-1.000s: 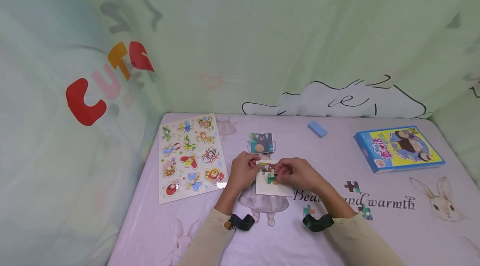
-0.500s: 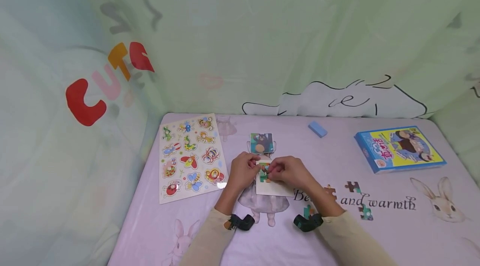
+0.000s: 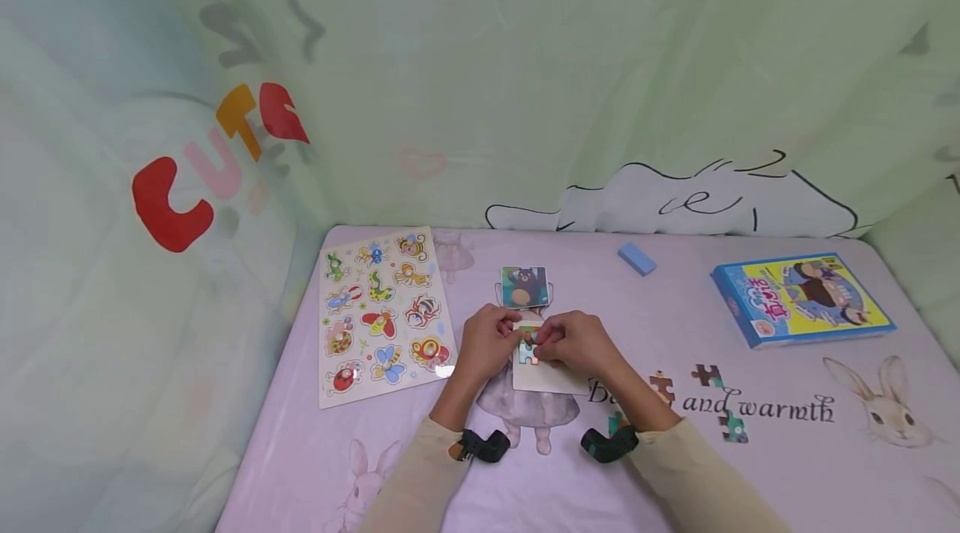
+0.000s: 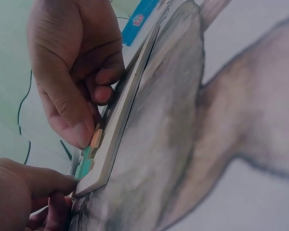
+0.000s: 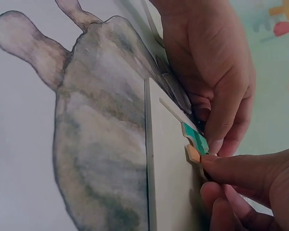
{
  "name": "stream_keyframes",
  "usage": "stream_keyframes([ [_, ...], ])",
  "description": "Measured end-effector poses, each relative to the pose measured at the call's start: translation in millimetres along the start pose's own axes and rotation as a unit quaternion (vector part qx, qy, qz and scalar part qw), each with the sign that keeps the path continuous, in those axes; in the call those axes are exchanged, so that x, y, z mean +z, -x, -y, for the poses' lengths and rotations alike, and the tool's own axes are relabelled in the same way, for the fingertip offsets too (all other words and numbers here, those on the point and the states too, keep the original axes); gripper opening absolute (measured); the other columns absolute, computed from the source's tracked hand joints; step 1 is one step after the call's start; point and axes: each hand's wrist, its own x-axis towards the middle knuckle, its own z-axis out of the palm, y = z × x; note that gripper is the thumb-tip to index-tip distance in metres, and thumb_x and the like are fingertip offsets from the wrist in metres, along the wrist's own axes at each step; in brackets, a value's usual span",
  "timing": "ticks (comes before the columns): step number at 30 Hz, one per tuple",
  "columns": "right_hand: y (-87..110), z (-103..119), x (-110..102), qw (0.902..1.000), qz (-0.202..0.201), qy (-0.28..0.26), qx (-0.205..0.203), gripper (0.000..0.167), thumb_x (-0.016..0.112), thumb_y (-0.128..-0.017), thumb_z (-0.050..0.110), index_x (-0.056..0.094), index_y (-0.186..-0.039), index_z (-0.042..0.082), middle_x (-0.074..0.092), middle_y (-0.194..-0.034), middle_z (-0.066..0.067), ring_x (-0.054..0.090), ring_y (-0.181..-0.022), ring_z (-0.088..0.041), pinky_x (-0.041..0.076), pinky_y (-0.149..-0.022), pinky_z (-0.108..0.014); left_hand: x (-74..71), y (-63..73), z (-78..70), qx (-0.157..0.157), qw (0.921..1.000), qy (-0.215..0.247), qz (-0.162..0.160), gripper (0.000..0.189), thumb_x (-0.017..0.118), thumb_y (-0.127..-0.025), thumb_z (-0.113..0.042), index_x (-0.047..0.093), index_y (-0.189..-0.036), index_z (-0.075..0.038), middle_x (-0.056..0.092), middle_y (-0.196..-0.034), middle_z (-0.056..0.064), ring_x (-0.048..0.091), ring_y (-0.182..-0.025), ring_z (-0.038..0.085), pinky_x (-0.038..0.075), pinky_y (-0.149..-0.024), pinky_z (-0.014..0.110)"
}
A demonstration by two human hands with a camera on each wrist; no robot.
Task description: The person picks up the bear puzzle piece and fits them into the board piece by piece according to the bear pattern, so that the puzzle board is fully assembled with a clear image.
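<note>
A pale square puzzle board [image 3: 551, 380] lies flat in front of me, with green-and-orange jigsaw pieces [image 3: 528, 354] at its upper left corner. My left hand [image 3: 486, 343] grips the board's left edge, thumb beside the green piece [image 4: 85, 165] in the left wrist view. From the other side my right hand [image 3: 579, 343] pinches a jigsaw piece, thumb and fingertips low over the board. Its orange tab [image 5: 193, 154] shows under the thumb in the right wrist view, and the fingers hide most of it. Just beyond the hands lies a bear picture card [image 3: 523, 287].
Several loose jigsaw pieces [image 3: 705, 374] lie to the right, some near my right forearm. An insect puzzle board [image 3: 382, 316] is on the left. At the back right are a blue block [image 3: 637, 258] and a blue-and-yellow box [image 3: 802, 299].
My right hand has moved left across the board, and the green-and-orange piece has gone with it into the upper left corner. The left hand has stayed at the board's edge.
</note>
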Motion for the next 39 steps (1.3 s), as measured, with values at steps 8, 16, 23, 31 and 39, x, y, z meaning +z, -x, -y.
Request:
stream_keyframes([
  [8, -1.6, 3.5, -1.1, 0.9996, 0.008, -0.008, 0.027, 0.014, 0.083, -0.083, 0.018, 0.072, -0.079, 0.010, 0.066, -0.062, -0.001, 0.057, -0.056, -0.012, 0.038, -0.053, -0.025, -1.3, 0.8, -0.5, -0.001, 1.0000, 0.007, -0.002, 0.018, 0.075, -0.088, -0.011, 0.077, -0.105, -0.008, 0.057, -0.084, -0.002, 0.051, -0.072, 0.003, 0.044, -0.066, 0.018],
  [16, -1.7, 4.6, -3.4, 0.9992, 0.019, -0.009, 0.035, 0.014, 0.082, -0.084, 0.016, 0.070, -0.080, 0.009, 0.066, -0.064, -0.003, 0.060, -0.058, -0.015, 0.040, -0.054, -0.026, -5.2, -2.8, 4.0, -0.024, 0.9986, 0.032, 0.032, 0.031, 0.081, -0.087, -0.024, 0.073, -0.113, -0.010, 0.059, -0.088, -0.003, 0.053, -0.075, 0.005, 0.047, -0.067, 0.020],
  [23, -1.4, 6.8, -3.8, 0.9985, 0.029, -0.002, 0.046, 0.014, 0.081, -0.086, 0.017, 0.070, -0.082, 0.009, 0.065, -0.066, -0.003, 0.061, -0.058, -0.015, 0.042, -0.055, -0.024, -8.6, -4.6, 8.8, -0.029, 0.9960, 0.053, 0.066, 0.037, 0.085, -0.082, -0.024, 0.072, -0.115, -0.011, 0.060, -0.091, -0.001, 0.056, -0.075, 0.005, 0.049, -0.067, 0.020],
  [31, -4.1, 3.0, -4.9, 0.9983, 0.045, -0.009, 0.035, 0.015, 0.081, -0.086, 0.017, 0.069, -0.083, 0.009, 0.064, -0.067, -0.001, 0.061, -0.059, -0.015, 0.045, -0.055, -0.025, -9.3, -4.2, 6.3, -0.015, 0.9969, 0.047, 0.062, 0.032, 0.084, -0.083, -0.018, 0.073, -0.112, -0.010, 0.060, -0.091, 0.000, 0.056, -0.076, 0.005, 0.050, -0.068, 0.019],
  [39, -6.0, -6.2, -6.4, 0.9958, 0.063, -0.056, 0.037, 0.013, 0.083, -0.083, 0.013, 0.071, -0.086, 0.008, 0.065, -0.069, -0.001, 0.064, -0.060, -0.015, 0.049, -0.056, -0.025, -14.5, -2.0, 7.9, 0.007, 0.9940, 0.060, 0.091, 0.016, 0.082, -0.083, -0.012, 0.079, -0.098, -0.013, 0.057, -0.095, 0.000, 0.056, -0.077, 0.004, 0.050, -0.070, 0.018],
])
